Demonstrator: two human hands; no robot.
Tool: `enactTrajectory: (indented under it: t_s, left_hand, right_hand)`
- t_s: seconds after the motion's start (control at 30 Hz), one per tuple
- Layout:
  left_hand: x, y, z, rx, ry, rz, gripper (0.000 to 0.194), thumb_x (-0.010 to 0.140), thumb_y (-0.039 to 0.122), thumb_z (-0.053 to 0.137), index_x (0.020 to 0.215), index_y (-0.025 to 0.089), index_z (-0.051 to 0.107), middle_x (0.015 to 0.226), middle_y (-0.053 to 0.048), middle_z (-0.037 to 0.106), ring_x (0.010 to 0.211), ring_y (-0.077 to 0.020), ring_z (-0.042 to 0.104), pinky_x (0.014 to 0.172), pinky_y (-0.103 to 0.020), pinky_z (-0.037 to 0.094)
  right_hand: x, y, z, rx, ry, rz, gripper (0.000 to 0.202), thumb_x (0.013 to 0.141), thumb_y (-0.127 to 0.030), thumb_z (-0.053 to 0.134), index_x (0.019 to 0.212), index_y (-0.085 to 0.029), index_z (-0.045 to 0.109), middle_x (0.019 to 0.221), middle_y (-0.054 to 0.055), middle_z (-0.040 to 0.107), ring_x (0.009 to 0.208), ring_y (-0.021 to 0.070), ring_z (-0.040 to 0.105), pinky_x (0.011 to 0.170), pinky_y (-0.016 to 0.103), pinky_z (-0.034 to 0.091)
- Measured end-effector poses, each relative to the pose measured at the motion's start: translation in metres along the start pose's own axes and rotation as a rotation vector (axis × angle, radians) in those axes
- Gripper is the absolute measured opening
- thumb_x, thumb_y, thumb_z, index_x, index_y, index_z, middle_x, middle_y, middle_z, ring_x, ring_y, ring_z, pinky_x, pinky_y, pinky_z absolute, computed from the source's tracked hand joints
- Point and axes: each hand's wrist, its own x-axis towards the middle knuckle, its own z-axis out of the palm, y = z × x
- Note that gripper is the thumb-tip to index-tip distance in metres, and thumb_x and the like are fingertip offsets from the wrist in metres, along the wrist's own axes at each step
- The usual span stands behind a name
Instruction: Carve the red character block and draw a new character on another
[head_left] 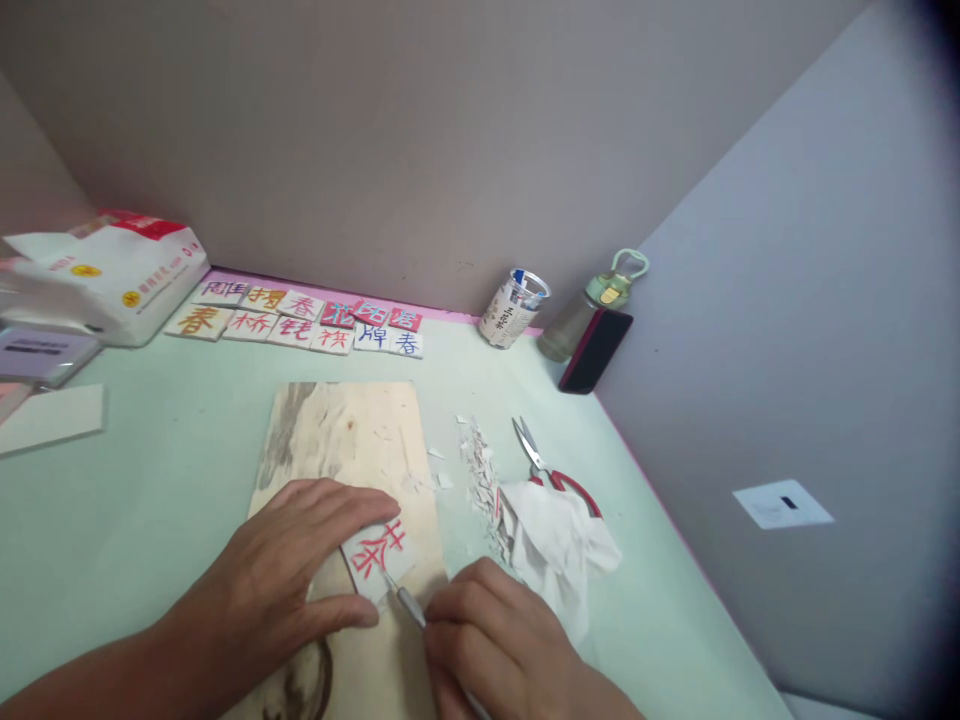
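A small white square tile (369,562) with a red handwritten character lies turned at an angle on a wooden board (360,420). My left hand (292,560) grips it by opposite edges, fingers at the far side and thumb at the near side. In my right hand (499,630) is a slim silver craft knife (410,606), held like a pen. Its tip meets the tile's face by the lower strokes of the character. The rear of the handle is mostly hidden under my fingers.
White and reddish shavings (480,465) lie right of the board, beside red-handled scissors (551,470) and a white cloth (551,540). Behind are rows of lettered tiles (251,325), a tin (510,315), a bottle (559,330) and a leaning phone (596,350). A tissue pack (127,280) sits far left.
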Motion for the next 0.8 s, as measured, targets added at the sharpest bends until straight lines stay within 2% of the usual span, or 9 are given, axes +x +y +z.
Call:
enactTrajectory:
  t_s: [0.23, 0.47, 0.67, 0.8]
  left_hand:
    - [-0.0009, -0.0004, -0.0002, 0.006, 0.018, 0.017, 0.058, 0.091, 0.063, 0.069, 0.139, 0.034, 0.054, 0.127, 0.002, 0.073, 0.111, -0.0239, 0.067, 0.098, -0.034, 0.046]
    - [-0.0023, -0.0010, 0.0004, 0.015, 0.004, 0.016, 0.060, 0.090, 0.062, 0.072, 0.139, 0.033, 0.053, 0.130, 0.003, 0.072, 0.114, -0.0234, 0.066, 0.101, -0.033, 0.043]
    - [-0.0029, -0.0026, 0.0009, 0.006, -0.009, -0.005, 0.061, 0.089, 0.061, 0.073, 0.141, 0.035, 0.054, 0.130, 0.002, 0.072, 0.115, -0.0244, 0.067, 0.101, -0.035, 0.046]
    - [-0.0014, -0.0024, 0.0012, 0.013, -0.007, 0.019, 0.061, 0.089, 0.061, 0.073, 0.141, 0.035, 0.053, 0.129, 0.002, 0.073, 0.113, -0.0239, 0.067, 0.099, -0.034, 0.047]
  right_hand:
    - [-0.0013, -0.0001, 0.0004, 0.001, -0.065, 0.038, 0.014, 0.099, -0.004, 0.050, 0.094, -0.014, 0.059, 0.084, 0.007, 0.064, 0.076, 0.0172, 0.055, 0.071, 0.027, 0.052]
    - [0.0009, 0.0004, 0.0016, 0.067, -0.035, 0.038, 0.016, 0.095, 0.000, 0.050, 0.095, -0.014, 0.059, 0.084, 0.008, 0.065, 0.075, 0.0175, 0.055, 0.067, 0.027, 0.051]
    - [-0.0015, 0.0072, -0.0004, 0.127, -0.083, 0.058, 0.014, 0.098, -0.004, 0.051, 0.101, -0.016, 0.057, 0.088, 0.007, 0.065, 0.079, 0.0167, 0.059, 0.071, 0.027, 0.052]
    - [-0.0032, 0.0077, 0.0023, 0.124, -0.025, 0.040, 0.014, 0.097, -0.003, 0.051, 0.100, -0.014, 0.058, 0.087, 0.008, 0.064, 0.078, 0.0176, 0.057, 0.068, 0.028, 0.050]
